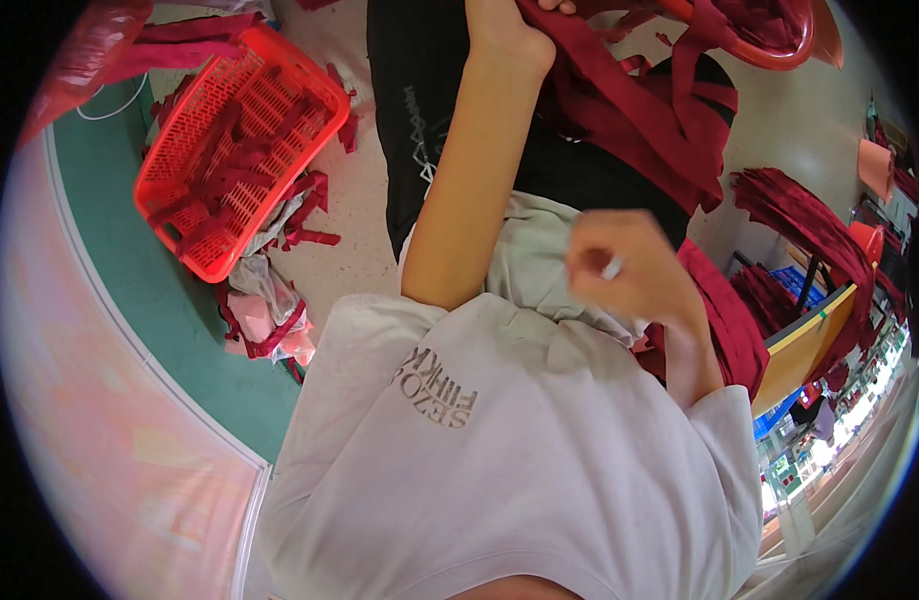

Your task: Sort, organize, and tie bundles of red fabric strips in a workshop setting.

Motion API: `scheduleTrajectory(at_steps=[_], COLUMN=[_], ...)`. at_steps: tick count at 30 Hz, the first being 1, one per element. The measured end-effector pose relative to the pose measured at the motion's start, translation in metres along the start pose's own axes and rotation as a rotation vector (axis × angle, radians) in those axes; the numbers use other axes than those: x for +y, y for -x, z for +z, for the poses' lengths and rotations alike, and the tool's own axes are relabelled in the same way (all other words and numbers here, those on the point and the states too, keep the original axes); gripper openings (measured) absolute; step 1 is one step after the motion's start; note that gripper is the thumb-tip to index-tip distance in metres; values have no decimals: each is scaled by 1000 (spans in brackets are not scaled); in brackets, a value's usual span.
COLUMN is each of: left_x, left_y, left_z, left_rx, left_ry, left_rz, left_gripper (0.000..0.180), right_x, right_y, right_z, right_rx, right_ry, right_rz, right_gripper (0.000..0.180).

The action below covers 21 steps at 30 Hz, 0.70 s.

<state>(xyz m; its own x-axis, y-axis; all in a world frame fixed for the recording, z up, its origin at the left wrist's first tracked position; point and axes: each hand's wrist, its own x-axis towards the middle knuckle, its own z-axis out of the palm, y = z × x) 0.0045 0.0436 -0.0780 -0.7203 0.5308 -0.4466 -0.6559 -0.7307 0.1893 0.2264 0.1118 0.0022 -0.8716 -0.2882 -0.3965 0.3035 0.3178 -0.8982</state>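
Observation:
My left forearm stretches to the top edge, where my left hand (508, 28) is mostly cut off. Its fingertips show beside a long dark red cloth strip (630, 120); whether they grip it is hidden. The strips drape over my black-trousered lap. My right hand (630, 268) is raised in front of my belly, blurred, with its fingers curled in. A small white spot shows within the curl, too small to name. Beside that forearm hangs more dark red cloth (725, 320).
A red plastic basket (325, 85) with cloth scraps stands at the left, plastic bags (260, 290) next to it. At top right is a red container (780, 55) with cloth. A wooden-edged rack (805, 345) with bundled strips (800, 215) stands to the right.

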Motion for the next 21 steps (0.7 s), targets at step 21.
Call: scheduleTrajectory(at_steps=[21], left_x=[-6], left_y=[-4], left_z=[-3], left_rx=[22], left_ry=[22], left_rz=[-25], left_gripper=[23], right_x=[-1], right_y=[7], right_z=[49], right_rx=[-319], right_ry=[220], right_rz=[-237], right_gripper=[10])
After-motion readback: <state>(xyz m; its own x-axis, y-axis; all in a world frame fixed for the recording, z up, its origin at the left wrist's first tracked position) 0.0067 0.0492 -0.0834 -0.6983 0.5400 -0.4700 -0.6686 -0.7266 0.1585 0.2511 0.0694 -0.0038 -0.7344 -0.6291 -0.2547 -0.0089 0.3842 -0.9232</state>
